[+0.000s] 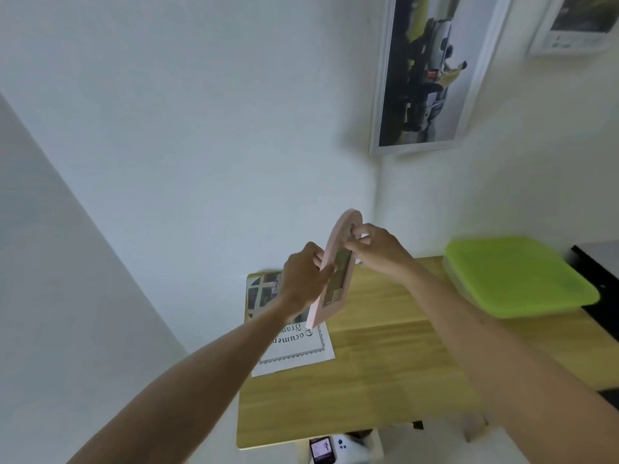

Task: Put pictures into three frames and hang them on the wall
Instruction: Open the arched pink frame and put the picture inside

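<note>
Here both hands were raised above the wooden table, sharing one small pink frame with an arched top. The frame stood nearly upright in the air, turned almost edge-on to the camera, its rounded end up and close to the white wall. The left hand was closed around the frame's left edge about halfway up, fingers wrapped over the rim. The right hand was pinched on the upper part of the frame, near the arch, with its fingertips curled in against the face or back (which of the two I could not tell from this angle). A picture appeared to sit in the frame's opening, though it was too blurred to make out.

Below the hands, at the far left corner of the table, lay a printed sheet with ornate lettering and a decorated border, and partly under it a second print with a dark pattern. A lime-green lidded container rested on the table's right side, well apart from the frame. On the wall above hung a white-framed picture, and another white frame showed at the top right corner.
</note>
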